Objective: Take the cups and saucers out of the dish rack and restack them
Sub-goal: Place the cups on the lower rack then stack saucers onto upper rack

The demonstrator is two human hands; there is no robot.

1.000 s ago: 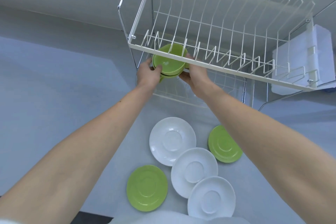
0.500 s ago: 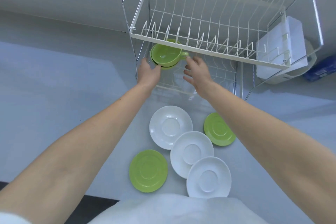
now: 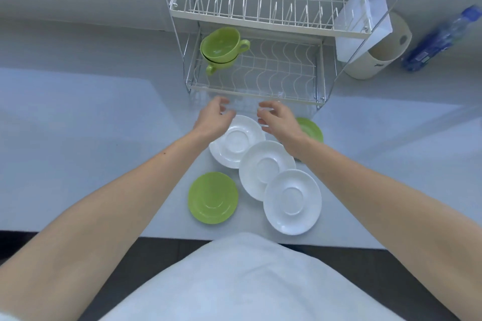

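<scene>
Two green cups (image 3: pixel 221 47) sit nested at the left end of the dish rack's (image 3: pixel 260 91) lower shelf. On the counter in front of the rack lie three overlapping white saucers (image 3: pixel 292 200), a green saucer (image 3: pixel 212 198) at the front left, and another green saucer (image 3: pixel 311 129) partly hidden behind my right wrist. My left hand (image 3: pixel 212 118) and my right hand (image 3: pixel 277 118) hover just in front of the rack's lower edge, above the farthest white saucer (image 3: pixel 238 141). Both hands hold nothing, with their fingers apart.
The rack's upper shelf (image 3: pixel 260 21) has bare wire dividers. A white plastic holder (image 3: pixel 362 15) hangs on the rack's right end. A beige container (image 3: pixel 378 57) and a blue bottle (image 3: pixel 440 39) stand at the right. The counter's front edge (image 3: pixel 104 233) is close to my body.
Both hands let go of the nested green cups and drew back toward me, out of the rack. The view pulled back and tilted down.
</scene>
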